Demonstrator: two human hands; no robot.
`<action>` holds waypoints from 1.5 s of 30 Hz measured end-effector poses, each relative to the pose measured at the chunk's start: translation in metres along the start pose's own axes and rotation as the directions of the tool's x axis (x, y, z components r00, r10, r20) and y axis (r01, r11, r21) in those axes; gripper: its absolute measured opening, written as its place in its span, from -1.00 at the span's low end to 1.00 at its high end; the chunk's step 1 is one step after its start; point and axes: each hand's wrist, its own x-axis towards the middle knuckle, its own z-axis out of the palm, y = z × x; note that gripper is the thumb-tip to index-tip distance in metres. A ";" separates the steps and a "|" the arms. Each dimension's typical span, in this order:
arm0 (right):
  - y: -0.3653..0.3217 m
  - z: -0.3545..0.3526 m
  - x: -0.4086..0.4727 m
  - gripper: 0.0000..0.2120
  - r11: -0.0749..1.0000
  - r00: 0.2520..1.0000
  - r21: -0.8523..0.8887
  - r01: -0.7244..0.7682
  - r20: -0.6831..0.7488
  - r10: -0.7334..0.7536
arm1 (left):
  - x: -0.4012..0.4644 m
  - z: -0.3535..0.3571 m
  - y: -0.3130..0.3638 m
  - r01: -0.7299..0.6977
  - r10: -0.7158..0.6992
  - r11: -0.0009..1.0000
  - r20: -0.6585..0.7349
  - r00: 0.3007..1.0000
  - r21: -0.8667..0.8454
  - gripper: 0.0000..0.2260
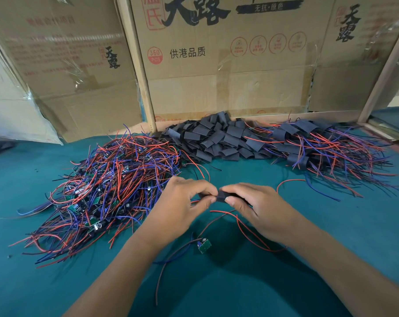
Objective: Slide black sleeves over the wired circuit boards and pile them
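My right hand point(251, 207) pinches a black sleeve point(222, 196) over the green table, thumb on its near side. My left hand point(184, 202) meets it from the left, its fingertips pinching at the sleeve's open end, where red wires run out. What it pinches there is hidden by the fingers. A loose green circuit board point(204, 245) with red and blue wires lies on the cloth just below my hands. A big tangle of bare wired boards point(107, 186) sits at left, a heap of empty black sleeves point(219, 138) in the middle back, and a pile of sleeved boards point(319, 147) at right.
Cardboard boxes point(228, 65) and wooden posts wall off the back of the green cloth table point(331, 225). A crumpled cardboard sheet leans at far left. Stray red and blue wires point(292, 181) trail over the cloth near my right hand.
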 end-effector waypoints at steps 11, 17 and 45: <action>0.007 -0.001 0.001 -0.72 0.997 0.999 -0.073 0.030 -0.016 -0.032 | -0.001 -0.009 -0.002 0.224 -0.200 0.958 0.139 0.970 -0.182 -0.82; 0.008 -0.002 0.001 -0.80 0.997 0.993 -0.051 -0.054 -0.108 0.048 | 0.000 -0.017 0.007 -0.008 0.015 0.899 -0.013 1.000 0.438 -0.77; 0.011 -0.008 0.001 -0.75 0.996 0.999 -0.088 -0.006 -0.042 0.002 | -0.001 0.006 0.003 0.032 -0.064 0.918 0.068 0.996 0.395 -0.77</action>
